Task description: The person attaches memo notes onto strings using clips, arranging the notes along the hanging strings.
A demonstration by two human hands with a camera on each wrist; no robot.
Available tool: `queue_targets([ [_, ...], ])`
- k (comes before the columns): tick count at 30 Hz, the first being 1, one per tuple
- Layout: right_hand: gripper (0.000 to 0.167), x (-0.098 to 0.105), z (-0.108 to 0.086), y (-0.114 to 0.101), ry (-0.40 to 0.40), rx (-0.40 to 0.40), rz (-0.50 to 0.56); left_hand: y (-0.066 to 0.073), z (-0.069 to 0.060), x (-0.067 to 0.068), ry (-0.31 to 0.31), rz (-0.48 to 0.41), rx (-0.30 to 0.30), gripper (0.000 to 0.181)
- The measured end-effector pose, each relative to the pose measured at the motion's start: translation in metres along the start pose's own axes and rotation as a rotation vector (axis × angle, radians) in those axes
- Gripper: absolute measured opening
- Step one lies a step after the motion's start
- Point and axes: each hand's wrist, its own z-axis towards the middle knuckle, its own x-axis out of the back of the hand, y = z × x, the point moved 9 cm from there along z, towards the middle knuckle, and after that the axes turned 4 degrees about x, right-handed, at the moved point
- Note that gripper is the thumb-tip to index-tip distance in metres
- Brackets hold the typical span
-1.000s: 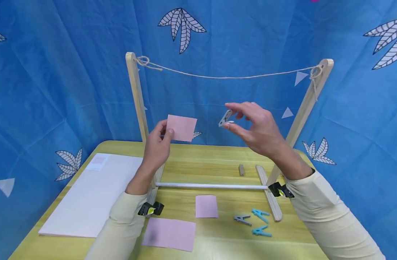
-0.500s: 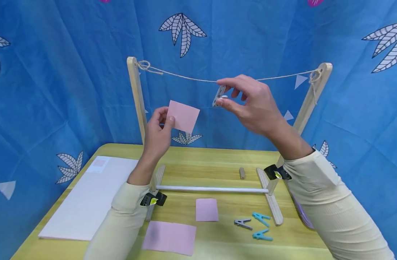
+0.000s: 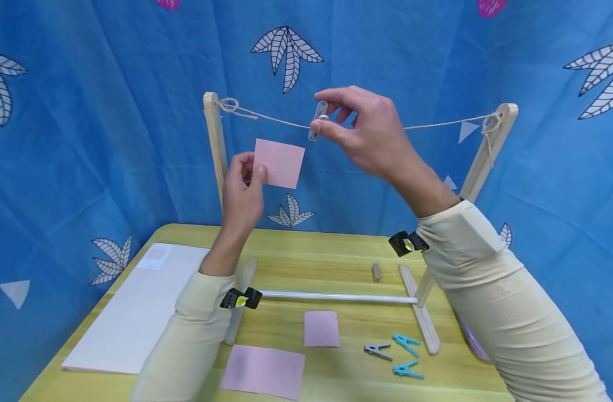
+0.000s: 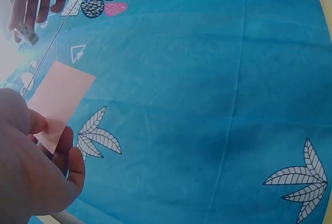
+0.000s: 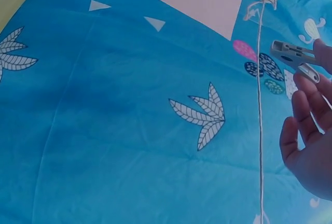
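Observation:
My left hand [image 3: 243, 192] pinches a pink paper square [image 3: 280, 163] by its left side, thumb in front. The paper is below the string [image 3: 271, 117], near its left half. In my right hand [image 3: 369, 131] is a light grey clothespin [image 3: 317, 123], pinched at its handles between thumb and fingers, near the middle of the string. From the right wrist view, the clothespin [image 5: 295, 55] is beside the string [image 5: 261, 136], with a visible gap. The left wrist view has the paper [image 4: 65, 92] close to the string, partly covered by my left hand [image 4: 31, 167].
Two wooden posts [image 3: 479, 156] carry the string; a white rod [image 3: 336, 296] joins their feet. On the table lie pink papers [image 3: 321, 329], a grey clothespin [image 3: 377, 351], two blue clothespins [image 3: 408, 369], a small wooden block [image 3: 376, 272] and a large white board [image 3: 130, 312].
My right hand has risen and moved left with the clothespin, up to the string's height. My left hand has lifted the pink paper somewhat.

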Motion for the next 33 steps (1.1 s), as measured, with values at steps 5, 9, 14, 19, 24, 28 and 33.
queue_targets([
  [5,0.044,-0.008,0.016,-0.001,-0.015,-0.056,0.020,0.005,0.004,0.003,0.014,-0.021,0.002,0.030],
  [9,0.045,-0.015,0.027,-0.003,-0.029,-0.097,0.044,0.008,0.007,0.005,0.039,-0.025,-0.003,0.029],
  [14,0.045,-0.023,0.036,-0.005,-0.044,-0.141,0.041,0.008,0.011,0.004,0.058,-0.028,0.011,0.028],
  [19,0.044,-0.030,0.043,-0.007,-0.064,-0.181,0.027,0.011,0.012,0.004,0.069,-0.021,0.026,0.030],
  [24,0.039,-0.038,0.048,-0.010,-0.068,-0.192,0.037,0.013,0.013,0.002,0.074,-0.029,0.027,0.031],
  [28,0.035,-0.041,0.052,-0.013,-0.054,-0.178,0.040,0.014,0.014,0.000,0.082,-0.038,0.026,0.031],
  [33,0.032,-0.044,0.056,-0.016,-0.036,-0.168,0.056,0.016,0.015,0.000,0.106,-0.020,0.034,0.031],
])
